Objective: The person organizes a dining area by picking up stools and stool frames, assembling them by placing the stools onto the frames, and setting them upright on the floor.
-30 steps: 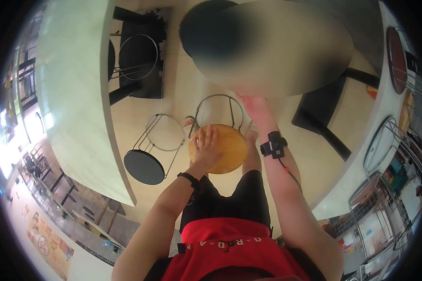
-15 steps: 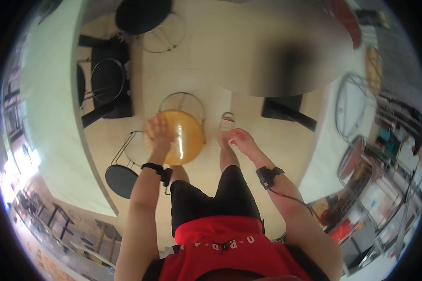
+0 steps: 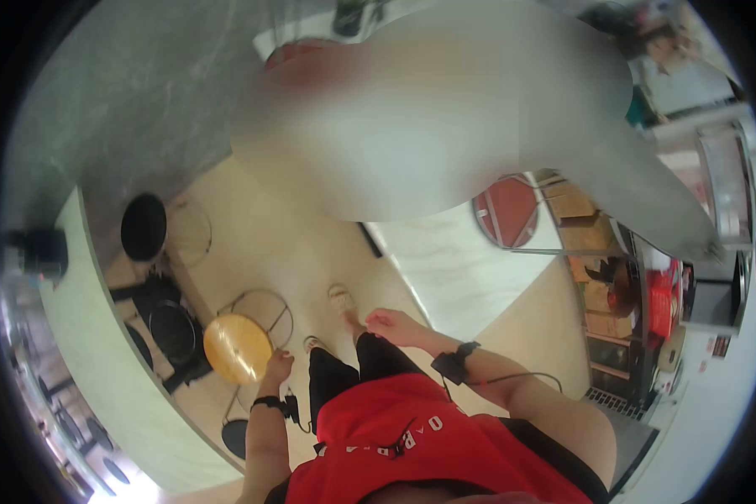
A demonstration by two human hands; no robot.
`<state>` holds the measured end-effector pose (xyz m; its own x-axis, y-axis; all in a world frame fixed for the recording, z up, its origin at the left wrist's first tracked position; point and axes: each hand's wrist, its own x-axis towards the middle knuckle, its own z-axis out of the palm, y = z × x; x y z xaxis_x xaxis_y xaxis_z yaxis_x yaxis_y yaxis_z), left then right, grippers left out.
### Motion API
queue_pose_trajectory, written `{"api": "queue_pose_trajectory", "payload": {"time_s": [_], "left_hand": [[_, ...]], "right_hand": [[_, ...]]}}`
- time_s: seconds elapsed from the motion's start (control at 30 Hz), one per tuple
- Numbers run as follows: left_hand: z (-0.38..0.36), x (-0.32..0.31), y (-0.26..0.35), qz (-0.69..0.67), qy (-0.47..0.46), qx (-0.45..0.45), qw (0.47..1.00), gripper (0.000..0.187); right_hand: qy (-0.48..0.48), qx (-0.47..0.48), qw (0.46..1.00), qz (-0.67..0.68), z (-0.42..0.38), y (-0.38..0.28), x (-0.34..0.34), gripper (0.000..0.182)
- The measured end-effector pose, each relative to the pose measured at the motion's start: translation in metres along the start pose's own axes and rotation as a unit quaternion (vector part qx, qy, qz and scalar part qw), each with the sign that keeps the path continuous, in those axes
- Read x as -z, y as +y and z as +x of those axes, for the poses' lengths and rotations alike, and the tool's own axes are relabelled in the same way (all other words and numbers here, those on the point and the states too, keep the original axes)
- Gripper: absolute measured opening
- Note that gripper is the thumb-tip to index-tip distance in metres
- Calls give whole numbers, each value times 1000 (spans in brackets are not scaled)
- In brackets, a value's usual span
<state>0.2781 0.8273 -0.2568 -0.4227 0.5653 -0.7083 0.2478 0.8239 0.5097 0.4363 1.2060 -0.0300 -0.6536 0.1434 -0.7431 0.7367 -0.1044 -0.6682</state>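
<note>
A stool with a round yellow seat and thin metal legs stands on the floor to my left. My left hand is just off the seat's right edge, its fingers curled in and no object showing in them. In front of my body is my right hand, loosely closed above my foot and knee, with nothing visible in it. Each wrist carries a black strap with a small box, the left one and the right one.
Black stools line a long pale counter on my left. A white marble-look tabletop lies ahead to the right, beside a red-brown round seat. Shelves with boxes and a laptop are at right. A blurred patch covers the upper middle.
My left hand has come off the yellow seat, and its fingers have curled. My view and body have turned to the right, bringing the shelves and laptop into sight.
</note>
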Motion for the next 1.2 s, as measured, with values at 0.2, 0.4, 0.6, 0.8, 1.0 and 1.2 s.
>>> {"api": "queue_pose_trajectory", "payload": {"time_s": [0.2, 0.4, 0.6, 0.8, 1.0, 1.2], "left_hand": [[24, 61, 97, -83, 55, 5, 995, 36], [39, 126, 191, -14, 93, -22, 995, 30], [85, 94, 218, -110, 65, -114, 985, 25], [47, 78, 265, -70, -70, -118, 988, 21], [-10, 106, 378, -355, -48, -143, 923, 25], [-102, 162, 555, -558, -71, -307, 768, 39]], "right_hand": [[149, 12, 988, -28, -69, 43, 41, 24], [234, 6, 971, 43, -138, 60, 28, 29], [286, -24, 956, 55, -176, 105, -16, 31], [306, -48, 949, -49, -204, 108, -47, 39], [316, 12, 948, -27, -205, 141, -14, 36], [319, 42, 946, -36, -230, 185, 52, 34]]}}
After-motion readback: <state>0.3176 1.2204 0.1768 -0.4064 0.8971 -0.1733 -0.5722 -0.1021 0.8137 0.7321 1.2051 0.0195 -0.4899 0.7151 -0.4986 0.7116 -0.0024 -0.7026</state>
